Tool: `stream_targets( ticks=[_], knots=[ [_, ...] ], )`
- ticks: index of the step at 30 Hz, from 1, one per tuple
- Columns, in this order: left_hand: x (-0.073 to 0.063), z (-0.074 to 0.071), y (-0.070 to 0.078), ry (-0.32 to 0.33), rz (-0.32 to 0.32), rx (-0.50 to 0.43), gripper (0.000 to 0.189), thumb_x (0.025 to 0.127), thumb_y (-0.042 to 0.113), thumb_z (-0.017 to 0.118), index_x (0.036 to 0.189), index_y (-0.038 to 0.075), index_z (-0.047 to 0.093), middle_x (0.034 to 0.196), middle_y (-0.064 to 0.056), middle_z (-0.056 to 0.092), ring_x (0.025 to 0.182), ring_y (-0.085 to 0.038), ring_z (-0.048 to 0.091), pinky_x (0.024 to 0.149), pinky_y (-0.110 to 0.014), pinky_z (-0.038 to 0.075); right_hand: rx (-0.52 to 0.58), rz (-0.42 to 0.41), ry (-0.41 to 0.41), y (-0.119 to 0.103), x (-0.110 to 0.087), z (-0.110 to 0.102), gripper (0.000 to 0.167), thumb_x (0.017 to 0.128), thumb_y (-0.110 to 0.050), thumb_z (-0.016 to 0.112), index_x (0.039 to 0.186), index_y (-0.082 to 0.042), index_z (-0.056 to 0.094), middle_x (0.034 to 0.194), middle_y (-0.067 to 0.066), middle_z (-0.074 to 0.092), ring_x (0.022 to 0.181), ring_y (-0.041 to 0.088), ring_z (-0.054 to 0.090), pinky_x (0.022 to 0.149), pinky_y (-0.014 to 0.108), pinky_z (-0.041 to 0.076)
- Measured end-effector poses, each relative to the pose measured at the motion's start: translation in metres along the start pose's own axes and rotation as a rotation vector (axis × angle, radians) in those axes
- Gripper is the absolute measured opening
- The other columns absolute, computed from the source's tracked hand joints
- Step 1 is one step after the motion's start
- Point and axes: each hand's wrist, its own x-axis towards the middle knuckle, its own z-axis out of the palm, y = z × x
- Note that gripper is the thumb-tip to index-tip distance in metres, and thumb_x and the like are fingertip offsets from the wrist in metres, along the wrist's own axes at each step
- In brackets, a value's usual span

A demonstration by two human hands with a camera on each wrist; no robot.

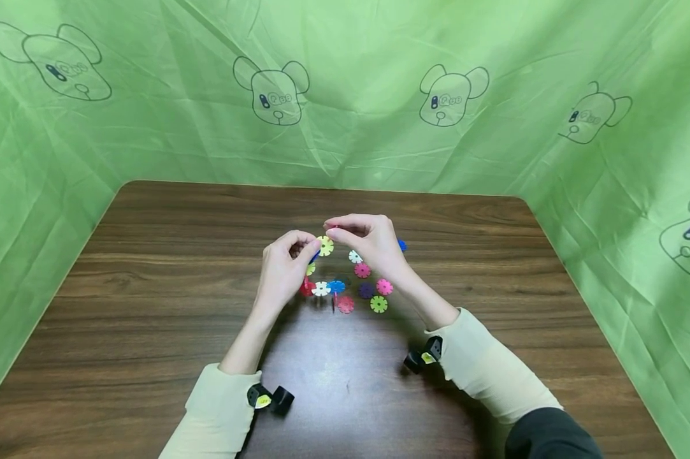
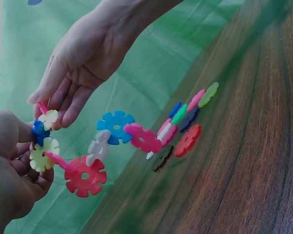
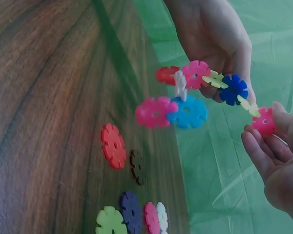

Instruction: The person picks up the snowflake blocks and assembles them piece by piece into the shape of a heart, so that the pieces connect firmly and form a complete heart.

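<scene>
A chain of notched plastic discs hangs between the two hands above the table. My left hand [image 1: 284, 271] pinches the chain at its dark blue disc [image 3: 234, 89]. A pale yellow disc [image 1: 325, 246] joins that blue one. With thumb and fingertips, my right hand [image 1: 376, 245] holds a pink disc [image 3: 263, 122] against the yellow disc's edge; how deep the slots mesh cannot be told. Further along the chain come a red disc [image 2: 85, 176], a white disc [image 2: 98, 147], a light blue disc [image 2: 115, 127] and a second pink disc [image 2: 144, 138].
Loose discs lie on the wooden table [image 1: 167, 287] below the right hand: a green disc [image 1: 378, 304], a purple disc [image 1: 366, 291], a red disc [image 1: 346, 305], a dark brown disc [image 3: 137, 167] and several others. A green cloth [image 1: 350, 153] surrounds the table's back and sides.
</scene>
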Motion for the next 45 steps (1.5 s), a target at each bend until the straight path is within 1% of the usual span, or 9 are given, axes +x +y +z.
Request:
stream_targets(
  ticks=[7, 12, 17, 21, 24, 26, 29, 34, 45],
  knots=[
    [0.000, 0.002, 0.002, 0.064, -0.027, -0.019, 0.012, 0.095, 0.018, 0.073, 0.092, 0.007, 0.076, 0.078, -0.010, 0.068, 0.069, -0.012, 0.055, 0.064, -0.018, 0.042, -0.025, -0.021, 0.048, -0.002, -0.001, 0.008, 0.017, 0.092, -0.026, 0.079, 0.105, -0.015, 0.082, 0.100, 0.000, 0.082, 0.090, 0.008, 0.077, 0.078, 0.026, 0.062],
    [0.000, 0.002, 0.000, 0.080, -0.032, -0.029, 0.011, 0.094, 0.018, 0.075, 0.092, 0.007, 0.077, 0.076, -0.009, 0.067, 0.067, -0.011, 0.054, 0.062, -0.018, 0.042, -0.024, -0.004, 0.053, -0.003, -0.002, 0.011, 0.019, 0.091, -0.027, 0.080, 0.105, -0.014, 0.082, 0.100, 0.001, 0.082, 0.091, 0.009, 0.077, 0.079, 0.025, 0.061],
    [0.002, 0.000, 0.000, 0.044, -0.051, -0.033, 0.013, 0.095, 0.020, 0.074, 0.093, 0.007, 0.077, 0.077, -0.004, 0.068, 0.069, -0.011, 0.057, 0.064, -0.018, 0.044, -0.016, -0.005, 0.008, -0.003, 0.000, 0.006, 0.019, 0.093, -0.026, 0.077, 0.108, -0.014, 0.081, 0.102, 0.000, 0.081, 0.089, 0.010, 0.076, 0.079, 0.027, 0.062],
    [0.003, -0.002, 0.002, 0.014, -0.074, -0.051, 0.014, 0.094, 0.021, 0.075, 0.093, 0.007, 0.077, 0.077, -0.001, 0.068, 0.070, -0.010, 0.057, 0.065, -0.019, 0.045, 0.019, -0.004, -0.051, 0.001, 0.001, 0.001, 0.026, 0.097, -0.027, 0.073, 0.122, -0.019, 0.075, 0.112, -0.001, 0.079, 0.095, 0.012, 0.076, 0.084, 0.030, 0.062],
    [0.004, -0.003, 0.002, 0.003, -0.096, -0.069, 0.014, 0.094, 0.020, 0.075, 0.093, 0.007, 0.078, 0.078, 0.000, 0.068, 0.070, -0.008, 0.056, 0.065, -0.019, 0.045, 0.097, 0.017, -0.092, 0.006, 0.002, -0.004, 0.033, 0.100, -0.025, 0.068, 0.133, -0.018, 0.069, 0.123, 0.005, 0.075, 0.105, 0.021, 0.075, 0.091, 0.033, 0.062],
    [0.004, -0.003, 0.002, -0.001, -0.106, -0.080, 0.015, 0.095, 0.020, 0.075, 0.094, 0.006, 0.078, 0.079, 0.000, 0.069, 0.070, -0.006, 0.055, 0.066, -0.018, 0.044, 0.121, 0.029, -0.093, 0.012, 0.004, -0.009, 0.034, 0.102, -0.023, 0.065, 0.134, -0.013, 0.067, 0.125, 0.010, 0.074, 0.107, 0.030, 0.074, 0.092, 0.036, 0.062],
    [0.004, -0.004, 0.002, 0.004, -0.116, -0.104, 0.015, 0.095, 0.019, 0.074, 0.095, 0.005, 0.078, 0.079, -0.001, 0.069, 0.070, -0.005, 0.054, 0.065, -0.019, 0.044, 0.032, 0.034, -0.065, 0.021, 0.006, -0.019, 0.029, 0.103, -0.023, 0.065, 0.128, -0.010, 0.071, 0.121, 0.012, 0.075, 0.106, 0.034, 0.074, 0.091, 0.038, 0.062],
    [0.003, -0.006, 0.001, 0.010, -0.118, -0.123, 0.014, 0.095, 0.018, 0.074, 0.095, 0.004, 0.077, 0.080, 0.002, 0.068, 0.071, -0.006, 0.054, 0.066, -0.018, 0.044, -0.209, 0.069, -0.033, 0.043, 0.010, -0.040, 0.024, 0.099, -0.023, 0.071, 0.119, -0.012, 0.076, 0.118, 0.010, 0.077, 0.104, 0.023, 0.074, 0.092, 0.041, 0.058],
    [0.002, -0.005, -0.001, 0.005, -0.116, -0.139, 0.015, 0.095, 0.018, 0.074, 0.097, 0.003, 0.077, 0.084, -0.002, 0.070, 0.072, -0.006, 0.056, 0.066, -0.018, 0.045, -0.439, 0.166, -0.110, 0.088, 0.013, -0.068, 0.023, 0.092, -0.013, 0.078, 0.115, -0.010, 0.078, 0.114, 0.006, 0.078, 0.112, 0.022, 0.072, 0.101, 0.042, 0.055]
  ],
)
